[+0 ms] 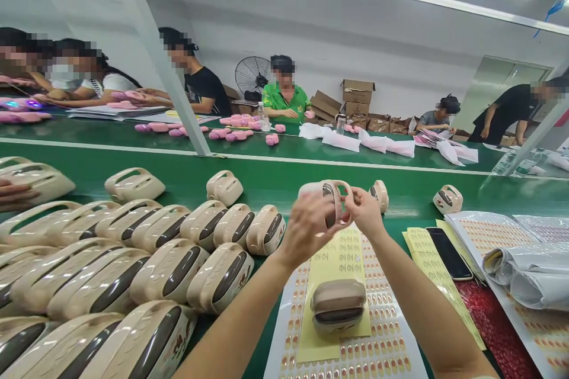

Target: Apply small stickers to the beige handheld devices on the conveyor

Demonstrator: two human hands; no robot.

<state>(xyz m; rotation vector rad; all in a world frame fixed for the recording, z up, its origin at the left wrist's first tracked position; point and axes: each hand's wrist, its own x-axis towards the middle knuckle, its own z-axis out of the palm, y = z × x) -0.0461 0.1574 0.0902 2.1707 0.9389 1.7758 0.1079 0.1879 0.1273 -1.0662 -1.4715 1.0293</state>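
Observation:
My left hand [306,226] is wrapped round the body of a beige plastic unit with a loop handle [329,206], raised above the sheets in front of me. My right hand [363,208] pinches at the handle side of the same unit, its fingertips close together. Below them, another beige unit with a dark band [338,306] rests on a yellow label sheet [317,340]. Under that lies a white sheet [386,346] with rows of small oval orange stickers.
Rows of beige units [171,272] fill the left side. Single units [448,199] sit on the green belt [413,189]. At right lie a black phone [448,253], yellow sheets and plastic-wrapped sticker sheets [528,275]. Another person's hand [15,195] is at far left; people sit across.

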